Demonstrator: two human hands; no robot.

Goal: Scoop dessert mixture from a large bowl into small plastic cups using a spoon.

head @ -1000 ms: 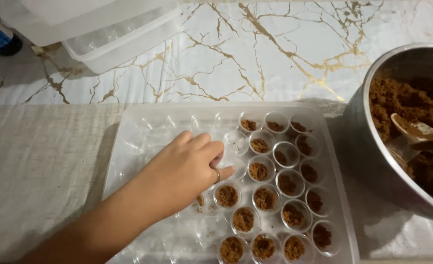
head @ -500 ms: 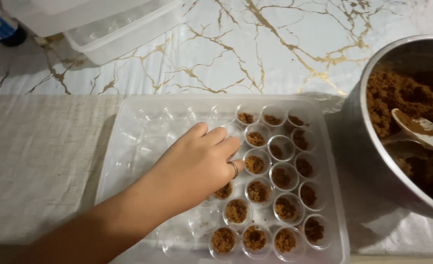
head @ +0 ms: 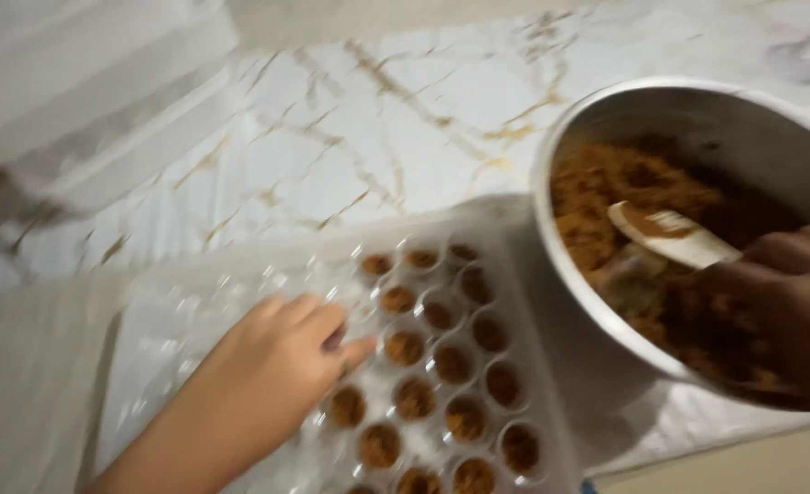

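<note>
Frame blurred. Left hand point(head: 281, 370) lies flat on the clear tray point(head: 167, 320), fingers loose, grasping nothing — fingertips touch the small cups point(head: 441, 366) of brown crumb filling the tray's right half. Tray sits on the marble surface point(head: 332, 155), its right edge against the steel bowl point(head: 697, 110). Right hand point(head: 789, 302) is over the bowl's near rim at the handle of a pale spoon point(head: 665, 233) lying in the brown mix — grip state: cannot tell.
</note>
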